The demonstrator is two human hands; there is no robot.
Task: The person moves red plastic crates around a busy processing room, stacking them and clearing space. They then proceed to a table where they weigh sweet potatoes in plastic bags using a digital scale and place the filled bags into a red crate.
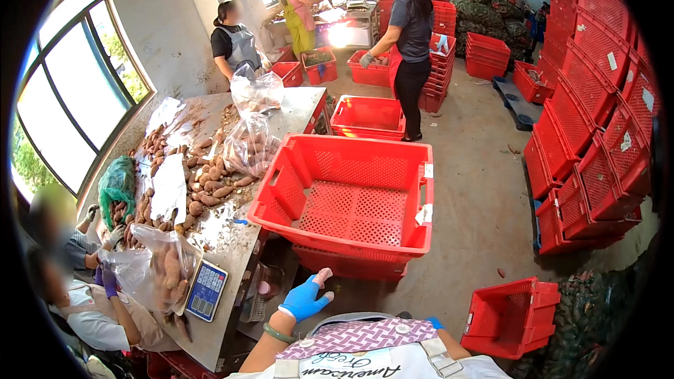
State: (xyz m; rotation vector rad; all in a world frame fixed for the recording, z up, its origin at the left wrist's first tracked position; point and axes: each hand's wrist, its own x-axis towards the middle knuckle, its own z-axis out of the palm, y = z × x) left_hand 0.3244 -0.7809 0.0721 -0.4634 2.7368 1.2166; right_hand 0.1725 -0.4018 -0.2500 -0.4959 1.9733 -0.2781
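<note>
My left hand [305, 299], in a blue glove with bare fingertips, is held out in front of me. It holds nothing, and the thumb and fingers are apart. Just beyond it stands a large red perforated plastic crate [342, 245] with nothing inside, set on top of another red crate [353, 266]. Of my right hand [435, 322] only a sliver of blue glove shows past my collar; the fingers are hidden. To the left, a digital scale [207, 287] sits at the corner of the metal worktable [239, 268], with a plastic bag of sweet potatoes [171, 273] on it.
Loose sweet potatoes [208, 187] and a green mesh sack [117, 176] cover the table. Two people work along its left side; others stand farther back. Tall stacks of red crates [574, 116] line the right. A tilted red crate [508, 318] rests beside mesh sacks [590, 316] at the lower right.
</note>
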